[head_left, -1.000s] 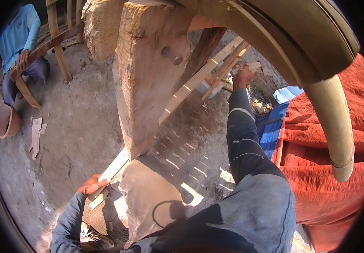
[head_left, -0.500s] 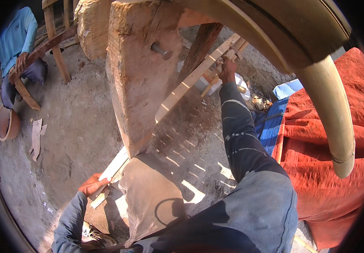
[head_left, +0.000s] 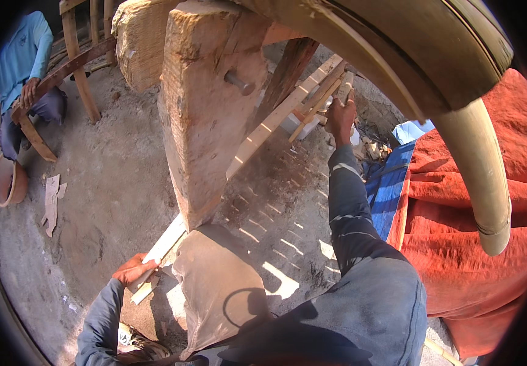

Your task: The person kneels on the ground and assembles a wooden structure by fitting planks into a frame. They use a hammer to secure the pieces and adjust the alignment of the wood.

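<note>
My left hand (head_left: 134, 270) is closed round the lower end of a pale wooden strip (head_left: 169, 240), beside my knee. That strip runs up behind a thick upright timber block (head_left: 199, 104) with a metal bolt (head_left: 239, 82) in it. On the block's far side a long flat wooden strip (head_left: 263, 131) slants up to the right; whether both are one piece is hidden. Near its upper end, my right hand (head_left: 341, 119) grips a short wooden piece (head_left: 345, 88), its exact kind unclear. Thin sticks (head_left: 315, 104) lean next to that hand.
Thick bamboo (head_left: 483, 165) curves overhead and down at the right, before red cloth (head_left: 458, 268) and a blue sheet (head_left: 391, 189). At far left sits a person in a blue shirt (head_left: 25, 46), holding a wooden bar, by a clay-coloured pot (head_left: 10, 180). A wood scrap (head_left: 51, 204) lies on the ground.
My right hand has moved slightly right and nearer to me, turning the wooden piece more upright and away from the long strip. My left hand stays in place on its strip.
</note>
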### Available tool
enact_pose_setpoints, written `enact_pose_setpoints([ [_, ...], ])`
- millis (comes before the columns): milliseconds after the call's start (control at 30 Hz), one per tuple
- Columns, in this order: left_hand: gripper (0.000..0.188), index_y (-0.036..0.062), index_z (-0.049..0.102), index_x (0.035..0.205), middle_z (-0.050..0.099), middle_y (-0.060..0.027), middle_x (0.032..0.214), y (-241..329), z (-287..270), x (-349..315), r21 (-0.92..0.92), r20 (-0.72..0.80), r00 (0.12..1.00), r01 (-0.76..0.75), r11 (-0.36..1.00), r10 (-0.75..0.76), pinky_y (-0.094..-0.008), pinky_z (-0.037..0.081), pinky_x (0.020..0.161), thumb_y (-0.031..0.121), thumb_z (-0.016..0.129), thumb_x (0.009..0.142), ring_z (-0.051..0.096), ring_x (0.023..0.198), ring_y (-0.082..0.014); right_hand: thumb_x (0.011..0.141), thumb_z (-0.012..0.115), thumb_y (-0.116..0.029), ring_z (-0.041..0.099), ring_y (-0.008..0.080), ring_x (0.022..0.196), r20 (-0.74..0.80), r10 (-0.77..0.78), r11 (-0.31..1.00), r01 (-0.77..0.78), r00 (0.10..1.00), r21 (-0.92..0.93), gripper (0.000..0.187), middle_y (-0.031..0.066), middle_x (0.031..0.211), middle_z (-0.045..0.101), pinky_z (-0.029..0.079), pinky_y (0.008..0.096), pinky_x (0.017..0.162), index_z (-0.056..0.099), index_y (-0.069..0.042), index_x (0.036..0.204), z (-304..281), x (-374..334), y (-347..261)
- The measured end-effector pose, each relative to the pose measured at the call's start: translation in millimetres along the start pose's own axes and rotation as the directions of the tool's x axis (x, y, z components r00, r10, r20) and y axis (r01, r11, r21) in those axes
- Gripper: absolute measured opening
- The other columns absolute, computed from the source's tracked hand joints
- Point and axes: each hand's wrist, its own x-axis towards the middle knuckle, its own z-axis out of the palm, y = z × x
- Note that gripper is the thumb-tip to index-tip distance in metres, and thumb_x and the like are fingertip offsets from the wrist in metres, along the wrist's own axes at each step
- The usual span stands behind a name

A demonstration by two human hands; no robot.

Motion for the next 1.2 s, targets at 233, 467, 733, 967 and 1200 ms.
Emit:
enact_pose_setpoints([
  [233,0.063,0.0028,0.068,0.103,0.069,-0.0059,0.083,0,5,10,0.0,-0.007,1.0,0.011,1.0,-0.011,-0.0347,0.051,0.067,0.064,0.073,0.091,0.064,0.071,-0.0151,0.096,0.068,-0.018,0.071,0.0505,0.087,0.243,-0.227,0.711,0.331,0.943,-0.621,0.078,0.0322,0.092,0.072,0.055,0.0588,0.077,0.031,-0.01,0.164,2,-20,17],
  [467,0.066,0.0035,0.067,0.103,0.066,-0.0055,0.08,5,3,-3,-0.006,0.002,1.0,0.003,1.0,-0.003,-0.0355,0.05,0.064,0.068,0.072,0.09,0.062,0.068,-0.0157,0.098,0.067,-0.015,0.071,0.0509,0.088,-0.09,-0.195,0.899,0.142,0.977,-0.413,0.074,0.0335,0.1,0.072,0.052,0.059,0.076,0.033,-0.009,0.163,9,-41,-25],
  [733,0.071,0.0043,0.068,0.102,0.068,-0.0075,0.081,7,1,-4,0.047,-0.017,0.999,0.038,0.998,-0.037,-0.0367,0.052,0.063,0.073,0.071,0.087,0.063,0.069,-0.0162,0.096,0.066,-0.019,0.071,0.0521,0.094,0.349,-0.159,0.7,0.355,0.923,-0.62,0.063,0.0332,0.101,0.073,0.057,0.0589,0.083,0.046,-0.008,0.155,-24,-12,-11],
  [967,0.072,0.0035,0.067,0.104,0.068,-0.0071,0.081,13,5,3,0.067,0.008,1.0,0.027,0.997,-0.028,-0.0349,0.051,0.062,0.074,0.071,0.088,0.064,0.068,-0.016,0.098,0.067,-0.02,0.071,0.0521,0.093,0.256,-0.182,0.757,0.301,0.949,-0.58,0.063,0.0351,0.101,0.072,0.055,0.0592,0.082,0.045,-0.002,0.155,-29,-35,6],
  [1200,0.072,0.0024,0.068,0.111,0.072,-0.0075,0.088,21,-2,-15,0.089,0.011,0.998,0.055,0.994,-0.056,-0.035,0.052,0.064,0.072,0.07,0.09,0.065,0.07,-0.0147,0.096,0.069,-0.016,0.069,0.0532,0.103,0.282,-0.151,0.797,0.285,0.948,-0.532,0.065,0.0378,0.114,0.069,0.055,0.0569,0.086,0.046,-0.004,0.155,-41,-107,1],
])
